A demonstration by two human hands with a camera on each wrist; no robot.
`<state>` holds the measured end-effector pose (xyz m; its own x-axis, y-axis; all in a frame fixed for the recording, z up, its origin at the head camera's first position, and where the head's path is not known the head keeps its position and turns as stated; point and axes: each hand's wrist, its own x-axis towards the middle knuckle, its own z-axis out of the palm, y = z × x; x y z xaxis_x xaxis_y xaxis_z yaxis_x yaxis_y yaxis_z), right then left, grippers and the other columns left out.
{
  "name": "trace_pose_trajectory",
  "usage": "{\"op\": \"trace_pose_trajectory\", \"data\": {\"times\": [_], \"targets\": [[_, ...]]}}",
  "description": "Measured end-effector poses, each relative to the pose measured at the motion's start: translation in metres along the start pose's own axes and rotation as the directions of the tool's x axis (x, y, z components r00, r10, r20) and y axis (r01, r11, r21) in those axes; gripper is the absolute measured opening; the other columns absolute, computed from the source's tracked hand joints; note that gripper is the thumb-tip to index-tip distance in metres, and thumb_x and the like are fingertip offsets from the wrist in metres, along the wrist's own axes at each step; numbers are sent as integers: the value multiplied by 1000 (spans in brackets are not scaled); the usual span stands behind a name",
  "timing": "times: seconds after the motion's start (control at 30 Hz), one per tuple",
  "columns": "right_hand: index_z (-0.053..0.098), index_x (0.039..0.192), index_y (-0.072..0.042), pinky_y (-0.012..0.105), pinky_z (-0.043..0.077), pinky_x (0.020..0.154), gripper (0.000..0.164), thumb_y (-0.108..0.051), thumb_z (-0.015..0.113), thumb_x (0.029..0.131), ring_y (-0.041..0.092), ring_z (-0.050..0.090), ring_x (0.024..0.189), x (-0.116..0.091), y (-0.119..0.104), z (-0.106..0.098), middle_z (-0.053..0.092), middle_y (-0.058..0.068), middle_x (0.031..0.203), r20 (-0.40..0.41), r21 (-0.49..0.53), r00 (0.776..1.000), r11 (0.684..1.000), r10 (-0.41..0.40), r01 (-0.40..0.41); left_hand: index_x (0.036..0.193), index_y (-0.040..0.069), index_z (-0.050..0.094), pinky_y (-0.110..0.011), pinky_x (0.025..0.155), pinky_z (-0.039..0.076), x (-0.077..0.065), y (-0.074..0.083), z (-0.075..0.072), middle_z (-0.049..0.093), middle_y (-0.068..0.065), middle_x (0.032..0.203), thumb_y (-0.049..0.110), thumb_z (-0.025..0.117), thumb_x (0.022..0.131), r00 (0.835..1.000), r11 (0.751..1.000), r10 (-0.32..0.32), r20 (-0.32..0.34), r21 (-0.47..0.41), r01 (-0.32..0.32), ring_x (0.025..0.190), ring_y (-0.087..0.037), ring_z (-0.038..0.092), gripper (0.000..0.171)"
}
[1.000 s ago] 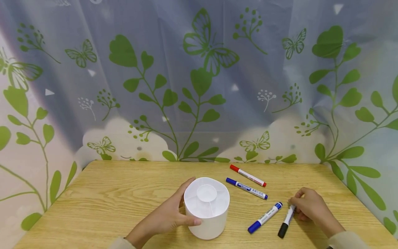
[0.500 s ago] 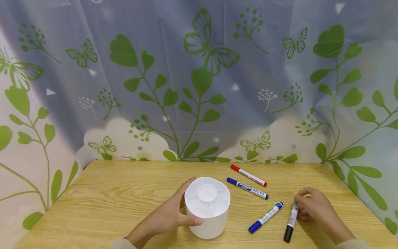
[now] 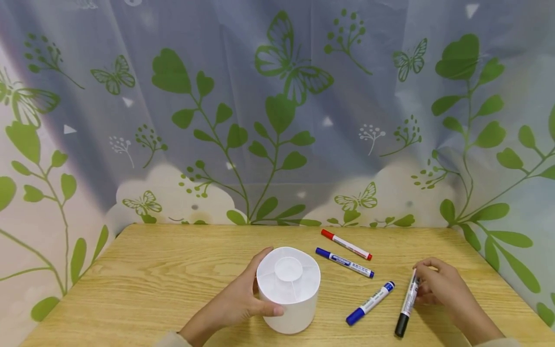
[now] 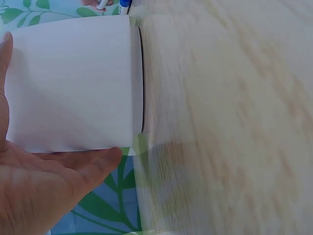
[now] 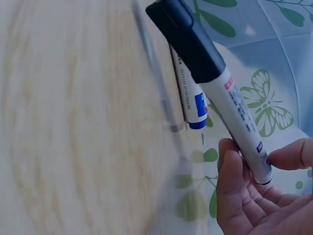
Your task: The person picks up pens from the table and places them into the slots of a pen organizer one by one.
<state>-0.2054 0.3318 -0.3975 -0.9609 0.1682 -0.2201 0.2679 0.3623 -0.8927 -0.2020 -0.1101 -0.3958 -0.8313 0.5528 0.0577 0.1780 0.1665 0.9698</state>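
Observation:
My left hand (image 3: pixel 234 301) grips the side of a white round pen holder (image 3: pixel 295 315), its thumb across the near wall. Looking down into the holder, I see a round centre well and dividers around it. In the left wrist view, the holder's smooth wall (image 4: pixel 73 83) fills the space between thumb and fingers. My right hand (image 3: pixel 444 284) pinches the tail end of a black-capped whiteboard marker (image 3: pixel 407 303), whose cap points toward me. The right wrist view shows this marker's white barrel (image 5: pixel 239 117) between thumb and fingers. A blue marker (image 3: pixel 370 303) lies just left of it.
Farther back on the wooden table (image 3: pixel 173 270) lie another blue marker (image 3: pixel 344 262) and a thinner red marker (image 3: pixel 347 245). A curtain (image 3: pixel 277 144) printed with leaves and butterflies hangs behind the table and along its sides.
My right hand has shifted right with the black marker, which now stands more steeply across the view. The left hand and pen holder have stayed in place.

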Motion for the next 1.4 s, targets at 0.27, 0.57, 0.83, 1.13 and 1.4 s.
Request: {"op": "trace_pose_trajectory", "data": {"times": [0.27, 0.57, 0.83, 1.13, 1.4], "targets": [[54, 126, 8, 32, 62, 68, 34, -18, 43, 107, 14, 65, 74, -4, -8, 2, 63, -1, 89, -23, 6, 999, 1000, -28, 28, 167, 18, 12, -60, 123, 31, 0, -1, 1, 45, -16, 156, 15, 92, 80, 1000, 1000, -20, -16, 1, 20, 144, -34, 45, 118], [57, 121, -3, 31, 63, 72, 20, -14, 52, 105, 9, 64, 76, -11, -18, 9, 66, -6, 89, -17, 89, 997, 993, -75, 76, 167, 17, 12, -59, 123, 29, 0, -2, 2, 45, -16, 156, 18, 92, 81, 1000, 1000, -10, -16, 18, 10, 144, -33, 46, 117], [53, 125, -1, 34, 66, 80, 22, -15, 53, 108, 10, 68, 84, -16, -24, 14, 64, -4, 95, 17, 196, 990, 972, -137, 131, 167, 18, 11, -60, 122, 31, -1, -1, 2, 45, -15, 157, 19, 91, 83, 1000, 1000, -4, -8, 26, 4, 144, -33, 45, 116], [63, 114, -11, 35, 66, 83, 10, -18, 57, 109, 12, 70, 91, -23, -37, 21, 64, -4, 99, 29, 350, 970, 911, -243, 218, 167, 19, 11, -61, 122, 31, -1, -1, 2, 45, -14, 157, 20, 91, 83, 1000, 999, -9, -16, 36, 9, 145, -32, 46, 116], [66, 113, -15, 36, 65, 85, 9, -19, 59, 108, 13, 71, 95, -32, -52, 31, 64, -4, 105, 17, 438, 939, 847, -344, 302, 168, 14, 9, -63, 122, 31, -1, -1, 2, 44, -16, 158, 19, 91, 83, 1000, 999, -8, -20, 35, 9, 145, -34, 45, 119]]}}
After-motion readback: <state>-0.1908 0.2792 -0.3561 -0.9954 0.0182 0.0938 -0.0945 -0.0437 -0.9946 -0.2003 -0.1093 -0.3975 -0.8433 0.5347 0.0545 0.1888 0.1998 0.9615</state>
